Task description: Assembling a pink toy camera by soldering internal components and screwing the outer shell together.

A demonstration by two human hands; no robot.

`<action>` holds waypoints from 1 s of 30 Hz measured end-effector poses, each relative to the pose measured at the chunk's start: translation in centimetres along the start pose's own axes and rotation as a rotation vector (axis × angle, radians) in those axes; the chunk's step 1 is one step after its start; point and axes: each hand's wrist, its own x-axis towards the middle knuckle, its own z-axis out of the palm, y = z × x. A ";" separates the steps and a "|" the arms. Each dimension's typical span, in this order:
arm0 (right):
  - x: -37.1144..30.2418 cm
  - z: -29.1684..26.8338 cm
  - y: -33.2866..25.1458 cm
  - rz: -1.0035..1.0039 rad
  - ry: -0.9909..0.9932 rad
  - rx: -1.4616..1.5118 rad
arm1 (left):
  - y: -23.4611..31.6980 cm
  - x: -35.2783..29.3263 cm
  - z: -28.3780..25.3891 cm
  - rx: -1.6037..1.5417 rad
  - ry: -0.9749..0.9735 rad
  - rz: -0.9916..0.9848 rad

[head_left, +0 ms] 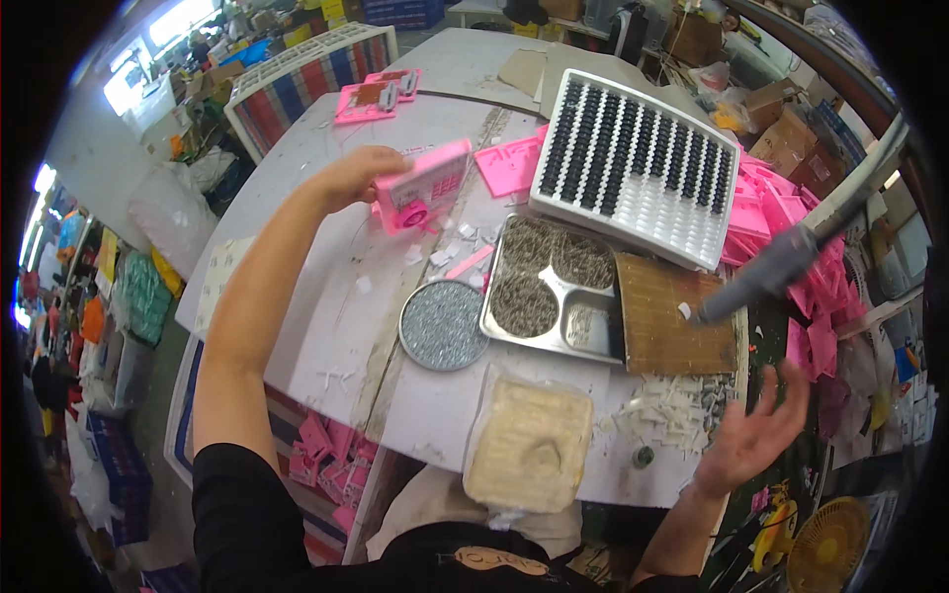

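My left hand [361, 176] grips the edge of a pink plastic casing [435, 186] with a keypad and a round dial, held up over the left part of the table. My right hand [756, 430] is empty, fingers spread, by the table's right edge. Next to it lie small white plastic pieces [672, 407]. A grey handheld power tool [766, 272] hangs above that hand, apart from it. Near the middle stand a round dish of small silvery metal parts [445, 321] and a metal compartment tray [551, 341] with small brownish parts.
A white tray [643, 198] with rows of black parts stands at the back right, beside a heap of pink plastic parts [816, 296]. A brown board [677, 326] adjoins the metal tray. A wrapped yellowish block [529, 440] lies at the near edge. Pink assemblies [376, 97] sit far left.
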 end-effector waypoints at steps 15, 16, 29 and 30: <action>-4.2 11.6 -7.7 0.032 -0.684 0.339 | 1.9 -19.4 23.7 -0.936 -0.046 0.211; -4.2 11.2 -7.4 -0.043 -0.678 0.296 | 2.1 -20.6 25.7 -0.918 -0.086 0.186; -12.4 1.4 -1.5 1.172 -0.852 0.374 | -10.1 -23.5 31.8 0.666 -0.117 0.798; -12.1 1.2 -1.1 0.989 -0.962 0.165 | -11.1 -23.6 32.1 0.749 -0.110 0.826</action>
